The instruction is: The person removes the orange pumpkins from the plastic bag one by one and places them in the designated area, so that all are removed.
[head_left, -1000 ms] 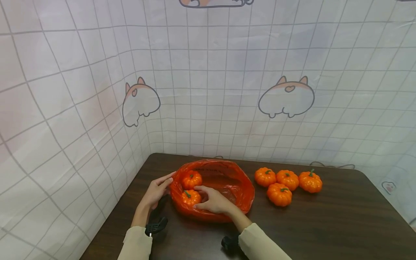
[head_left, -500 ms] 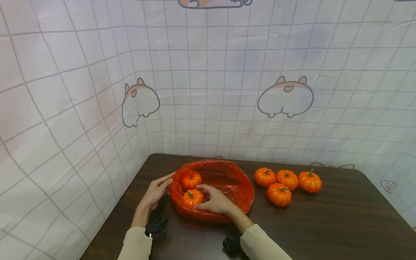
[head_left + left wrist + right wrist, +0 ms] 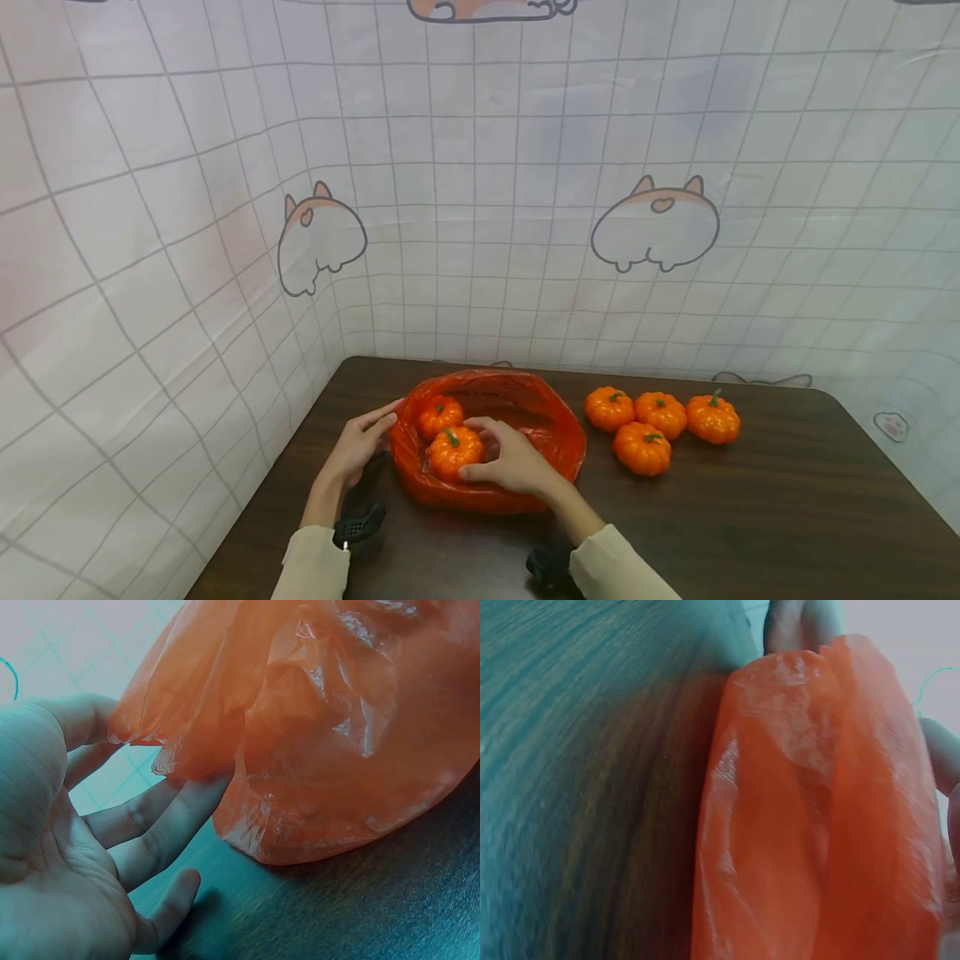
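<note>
An orange-red plastic bag [image 3: 558, 433] stands on the table with its mouth spread wide. My left hand [image 3: 357, 444] pinches the bag's left rim between thumb and fingers; the left wrist view shows the film [image 3: 199, 697] at those fingertips. Reaching over the front rim, my right hand [image 3: 517, 461] grips a small orange pumpkin [image 3: 453, 454] with a green stem, thumb in front and fingers behind. A second pumpkin [image 3: 439, 415] sits in the bag just beyond it. The right wrist view shows mostly the bag's outer wall [image 3: 780, 825], which hides the gripped pumpkin.
Several more small pumpkins [image 3: 642, 448] lie grouped on the dark wooden table [image 3: 787, 500], right of the bag. A white grid-patterned cloth [image 3: 480, 192] hangs behind and at the left. Thin cords [image 3: 765, 380] run along the table's back edge.
The gripped pumpkin has risen slightly and shifted right inside the bag, with my right hand moving along. My left hand keeps its place on the rim.
</note>
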Available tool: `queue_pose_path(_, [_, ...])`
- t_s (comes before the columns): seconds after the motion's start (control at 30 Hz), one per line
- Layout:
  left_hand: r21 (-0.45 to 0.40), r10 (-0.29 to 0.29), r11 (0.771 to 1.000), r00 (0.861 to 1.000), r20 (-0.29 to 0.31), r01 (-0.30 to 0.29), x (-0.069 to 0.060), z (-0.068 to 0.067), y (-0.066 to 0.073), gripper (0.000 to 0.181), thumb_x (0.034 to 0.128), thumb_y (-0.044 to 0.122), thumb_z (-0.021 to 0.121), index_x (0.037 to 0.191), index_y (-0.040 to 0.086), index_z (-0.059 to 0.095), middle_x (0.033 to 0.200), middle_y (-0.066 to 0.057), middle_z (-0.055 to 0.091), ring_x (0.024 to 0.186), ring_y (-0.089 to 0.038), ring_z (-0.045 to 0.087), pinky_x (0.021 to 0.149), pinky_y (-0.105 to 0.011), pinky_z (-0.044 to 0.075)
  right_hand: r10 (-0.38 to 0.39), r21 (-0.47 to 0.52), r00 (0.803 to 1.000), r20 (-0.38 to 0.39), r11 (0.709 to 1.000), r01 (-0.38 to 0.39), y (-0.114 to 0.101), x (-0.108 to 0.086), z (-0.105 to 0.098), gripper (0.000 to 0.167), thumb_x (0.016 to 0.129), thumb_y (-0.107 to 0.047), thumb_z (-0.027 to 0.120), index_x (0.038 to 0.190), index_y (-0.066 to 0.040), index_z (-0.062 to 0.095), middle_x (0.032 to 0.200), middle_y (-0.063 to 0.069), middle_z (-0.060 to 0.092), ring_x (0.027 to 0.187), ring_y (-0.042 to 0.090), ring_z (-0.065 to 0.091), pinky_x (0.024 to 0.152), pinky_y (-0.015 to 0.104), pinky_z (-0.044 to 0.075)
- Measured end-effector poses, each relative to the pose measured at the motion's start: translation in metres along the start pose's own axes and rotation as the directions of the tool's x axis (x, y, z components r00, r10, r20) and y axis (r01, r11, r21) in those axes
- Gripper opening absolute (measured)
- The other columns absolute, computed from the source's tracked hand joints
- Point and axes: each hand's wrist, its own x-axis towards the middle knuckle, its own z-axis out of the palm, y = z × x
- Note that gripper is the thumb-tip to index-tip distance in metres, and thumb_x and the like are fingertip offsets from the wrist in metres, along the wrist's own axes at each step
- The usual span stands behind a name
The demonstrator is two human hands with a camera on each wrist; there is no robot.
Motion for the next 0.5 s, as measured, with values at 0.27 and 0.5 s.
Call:
queue_pose_path(0.27, [-0.003, 0.009, 1.000, 1.000, 0.005, -0.009, 0.000, 0.000, 0.001, 0.041, 0.1076, 0.024, 0.054, 0.147, 0.014, 0.058, 0.146, -0.019, 0.059, 0.094, -0.014, 0.067, 0.076, -0.031, 0.059, 0.008, 0.032, 0.999, -0.048, 0.999, -0.007, 0.002, -0.011, -0.013, 0.073, 0.085, -0.042, 0.083, 0.147, -0.021, 0.052, 0.140, 0.009, 0.058, 0.122, 0.028, 0.059, 0.101, 0.051, 0.051])
queue_pose_path(0.5, [0.006, 0.014, 1.000, 1.000, 0.014, -0.014, 0.000, 0.000, 0.001, 0.041, 0.1080, 0.024, 0.053, 0.147, 0.014, 0.057, 0.147, -0.018, 0.058, 0.093, -0.014, 0.066, 0.076, -0.031, 0.059, 0.025, 0.037, 0.994, -0.104, 0.999, -0.021, 0.006, -0.022, -0.023, 0.071, 0.083, -0.041, 0.085, 0.144, -0.024, 0.054, 0.139, 0.007, 0.061, 0.126, 0.029, 0.058, 0.103, 0.053, 0.050])
